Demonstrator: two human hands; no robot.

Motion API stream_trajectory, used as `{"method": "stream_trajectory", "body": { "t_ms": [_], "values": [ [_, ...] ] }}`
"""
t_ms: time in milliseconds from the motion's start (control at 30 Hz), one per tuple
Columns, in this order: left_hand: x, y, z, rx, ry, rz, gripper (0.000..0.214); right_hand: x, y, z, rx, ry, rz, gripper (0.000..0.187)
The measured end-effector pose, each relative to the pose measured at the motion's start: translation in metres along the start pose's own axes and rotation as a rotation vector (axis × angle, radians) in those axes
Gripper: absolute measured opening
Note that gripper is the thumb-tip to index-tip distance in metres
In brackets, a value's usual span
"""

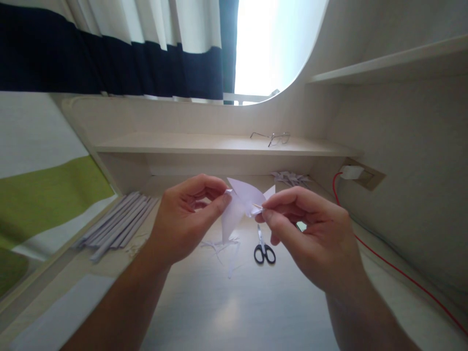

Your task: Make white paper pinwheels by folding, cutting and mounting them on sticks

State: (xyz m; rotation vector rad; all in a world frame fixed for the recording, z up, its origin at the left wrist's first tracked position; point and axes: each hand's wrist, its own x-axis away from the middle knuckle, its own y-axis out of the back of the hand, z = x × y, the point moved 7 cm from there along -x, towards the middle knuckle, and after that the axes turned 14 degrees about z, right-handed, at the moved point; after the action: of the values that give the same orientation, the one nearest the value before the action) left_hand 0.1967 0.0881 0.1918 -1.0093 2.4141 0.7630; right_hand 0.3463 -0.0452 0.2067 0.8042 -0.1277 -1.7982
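A white paper pinwheel (pixel 234 212) with pointed, curled blades is held in the air between my hands. My left hand (pixel 185 217) is closed, thumb and forefinger pinching one folded tip of the paper. On the other side my right hand (pixel 312 236) is closed in a pinch at the pinwheel's right part. A thin, pale stick like a toothpick (pixel 257 206) shows at those fingertips, close to the paper's centre; how far it goes in is hidden. Beneath the hands, black-handled scissors (pixel 264 253) lie on the desk (pixel 234 312), blades pointing away.
Rolled paper tubes (pixel 119 222) are piled at left, near a white sheet (pixel 68 312). Paper strips (pixel 219 247) lie mid-desk; more paper pieces (pixel 290 178) sit at the back. Glasses (pixel 280 138) rest on the shelf (pixel 183 142). A red cable (pixel 395 267) runs from a charger (pixel 351 172).
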Motion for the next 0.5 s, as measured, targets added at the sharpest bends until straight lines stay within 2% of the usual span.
{"method": "stream_trajectory", "body": {
  "t_ms": [267,500],
  "values": [
    [0.008,0.0,-0.021,-0.194,-0.154,-0.079,0.017,0.004,0.003,0.004,0.005,0.052,-0.023,0.009],
    [0.012,-0.002,-0.034,-0.21,-0.264,-0.085,0.02,0.008,0.004,0.009,0.033,0.109,-0.05,0.013]
  ]
}}
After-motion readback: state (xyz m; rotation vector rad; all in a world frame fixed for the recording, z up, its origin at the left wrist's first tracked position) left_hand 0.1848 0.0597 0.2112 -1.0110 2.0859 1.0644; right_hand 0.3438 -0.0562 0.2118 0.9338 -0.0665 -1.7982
